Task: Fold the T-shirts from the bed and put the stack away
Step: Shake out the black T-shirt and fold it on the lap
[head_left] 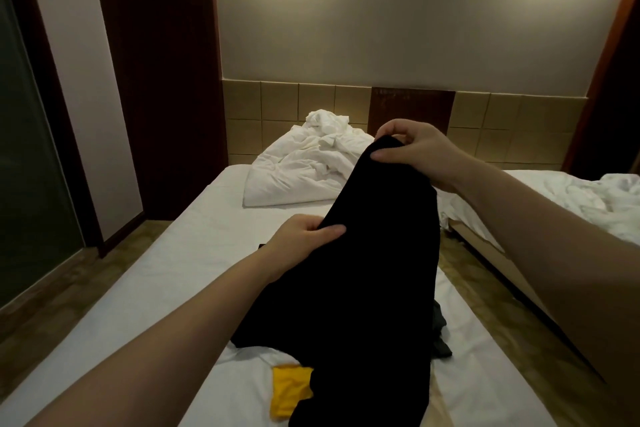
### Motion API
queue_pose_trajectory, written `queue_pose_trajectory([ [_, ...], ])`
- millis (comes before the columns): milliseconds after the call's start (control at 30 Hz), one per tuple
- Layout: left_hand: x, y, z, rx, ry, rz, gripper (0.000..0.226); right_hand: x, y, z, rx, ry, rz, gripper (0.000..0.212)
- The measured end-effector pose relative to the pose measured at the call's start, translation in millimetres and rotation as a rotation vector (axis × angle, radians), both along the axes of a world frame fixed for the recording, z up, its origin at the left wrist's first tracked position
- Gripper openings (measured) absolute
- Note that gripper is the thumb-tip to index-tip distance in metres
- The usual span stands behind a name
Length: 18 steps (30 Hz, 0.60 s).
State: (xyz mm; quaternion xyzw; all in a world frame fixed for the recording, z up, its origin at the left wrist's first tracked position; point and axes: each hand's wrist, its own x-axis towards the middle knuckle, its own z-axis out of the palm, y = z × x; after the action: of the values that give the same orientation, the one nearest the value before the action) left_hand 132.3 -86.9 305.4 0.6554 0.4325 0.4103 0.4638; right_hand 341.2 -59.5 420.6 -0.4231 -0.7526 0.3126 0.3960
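black t-shirt (363, 270) hangs lengthwise, top end up; right hand (412, 149) clamps top, left hand (304, 236) clamps left edge.

Both arms bare, reaching forward. Left forearm (166, 333) comes in from bottom-left, angled up toward centre, wrist roughly straight. Left grip (304, 239) sits low, mid-frame, back of hand up. Its thumb (330, 230) lies flat across the black T-shirt (363, 288); the other fingers are tucked under the fabric, out of sight. Right forearm (554, 239) enters from the right edge, angled up and inward, wrist slightly bent. Right grip (412, 152) is higher and farther out than the left and pinches the shirt's top end, fingers curled over from above, thumb pressing from below. Grips well apart, one edge of the shirt running between them.
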Motion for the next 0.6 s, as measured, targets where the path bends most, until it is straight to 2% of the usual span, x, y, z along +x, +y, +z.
queue_pose_trajectory([
  [67,-5,1,-9,-0.038,0.006,0.003,0.038,5,2,4,-0.055,-0.035,0.021,0.031],
  [133,-11,2,-12,-0.038,-0.027,0.036,0.029,10,4,8,-0.062,-0.112,0.01,0.04],
  [233,-22,2,-7,0.015,-0.074,0.087,0.014,16,7,11,-0.016,-0.213,-0.091,0.034],
  [300,-27,1,4,0.074,-0.112,0.158,0.014,19,10,14,-0.004,-0.173,-0.175,0.029],
  [367,-30,1,24,0.222,-0.044,0.261,0.014,19,13,16,0.024,-0.109,-0.247,0.023],
  [467,-32,-1,70,0.416,0.058,0.303,0.016,14,18,27,0.185,-0.041,-0.398,0.014],
  [600,-43,-9,123,0.508,0.067,0.297,0.024,6,18,51,0.4,-0.026,-0.57,0.029],
])
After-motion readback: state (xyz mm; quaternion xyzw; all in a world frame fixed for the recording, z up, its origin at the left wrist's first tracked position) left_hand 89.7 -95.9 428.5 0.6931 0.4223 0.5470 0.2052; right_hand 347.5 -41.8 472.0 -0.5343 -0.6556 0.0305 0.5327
